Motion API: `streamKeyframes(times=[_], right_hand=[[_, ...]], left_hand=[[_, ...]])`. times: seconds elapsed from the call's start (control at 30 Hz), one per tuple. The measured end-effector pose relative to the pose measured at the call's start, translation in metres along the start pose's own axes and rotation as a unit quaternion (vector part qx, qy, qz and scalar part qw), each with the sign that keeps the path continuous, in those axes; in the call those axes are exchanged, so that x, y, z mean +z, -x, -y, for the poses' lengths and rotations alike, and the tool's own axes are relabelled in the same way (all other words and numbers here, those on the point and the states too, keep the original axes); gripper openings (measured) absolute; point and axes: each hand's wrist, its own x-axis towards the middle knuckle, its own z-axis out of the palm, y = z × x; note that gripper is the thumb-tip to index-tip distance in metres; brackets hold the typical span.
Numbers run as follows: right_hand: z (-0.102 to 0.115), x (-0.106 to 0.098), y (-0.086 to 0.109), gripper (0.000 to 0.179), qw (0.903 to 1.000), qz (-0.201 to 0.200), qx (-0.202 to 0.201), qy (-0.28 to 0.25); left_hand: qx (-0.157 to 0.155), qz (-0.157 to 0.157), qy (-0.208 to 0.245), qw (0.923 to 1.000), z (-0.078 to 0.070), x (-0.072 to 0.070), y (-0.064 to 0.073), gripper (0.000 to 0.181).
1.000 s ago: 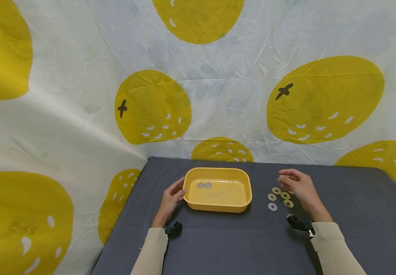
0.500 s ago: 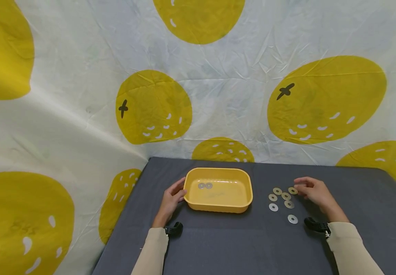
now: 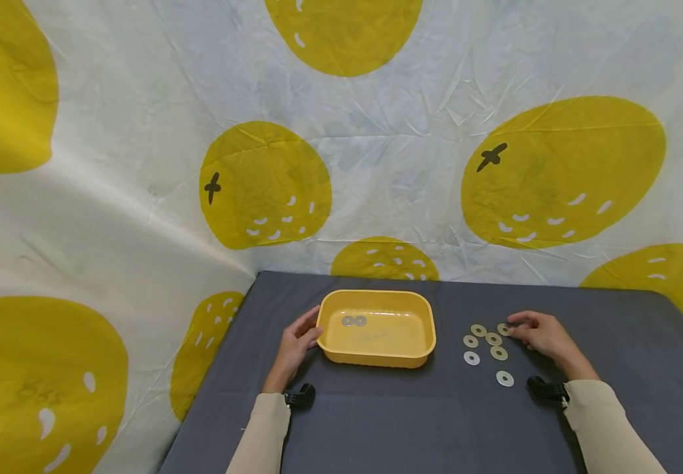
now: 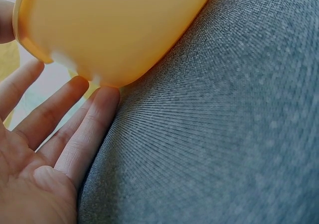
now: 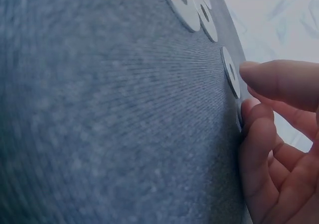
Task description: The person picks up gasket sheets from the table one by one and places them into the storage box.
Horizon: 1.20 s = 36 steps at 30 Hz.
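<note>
My left hand (image 3: 295,339) holds the left end of a yellow tray (image 3: 377,361), thumb at the rim and fingers along its outer wall. In the left wrist view the fingertips (image 4: 107,97) meet the tray's lower edge near the cloth. Two grey washers (image 3: 354,321) lie inside the tray. My right hand (image 3: 545,336) is low over the cloth at a flat washer (image 3: 503,328), its fingertips overlapping that washer's right side. The right wrist view shows the thumb (image 5: 279,82) beside a washer (image 5: 230,72) lying on the cloth, the other fingers curled.
Several more washers lie flat right of the tray, among them a brassy one (image 3: 499,353) and silvery ones (image 3: 505,378). Dark grey cloth (image 3: 389,421) covers the table. A white curtain (image 3: 389,184) with yellow fruit prints hangs behind it and to the left.
My right hand has moved right and slightly down to the rightmost washer, uncovering a silvery washer near the wrist. The left hand and tray stay in place.
</note>
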Motion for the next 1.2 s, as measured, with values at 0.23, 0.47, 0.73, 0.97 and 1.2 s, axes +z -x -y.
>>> streamKeyframes(times=[0.23, 0.47, 0.73, 0.97, 1.2], right_hand=[[0.002, 0.002, -0.003, 0.038, 0.9996, 0.008, -0.005, 0.026], [0.002, 0.003, -0.006, 0.039, 0.9985, 0.013, 0.015, 0.05], [0.007, 0.001, -0.007, 0.037, 0.9976, 0.019, 0.016, 0.064], [0.008, 0.0, -0.01, 0.036, 0.9976, 0.009, 0.02, 0.065], [0.007, 0.003, -0.011, 0.032, 0.9979, -0.022, -0.005, 0.061]], left_hand=[[-0.005, 0.003, 0.004, 1.0, 0.0, -0.001, 0.0, 0.051], [-0.008, 0.002, 0.008, 0.9999, 0.0, -0.001, 0.0, 0.048], [-0.008, 0.005, 0.01, 0.9999, -0.003, 0.0, 0.0, 0.049], [-0.01, -0.002, 0.002, 0.9999, -0.004, 0.001, 0.0, 0.049], [-0.01, -0.001, 0.002, 0.9999, -0.005, 0.001, -0.001, 0.049]])
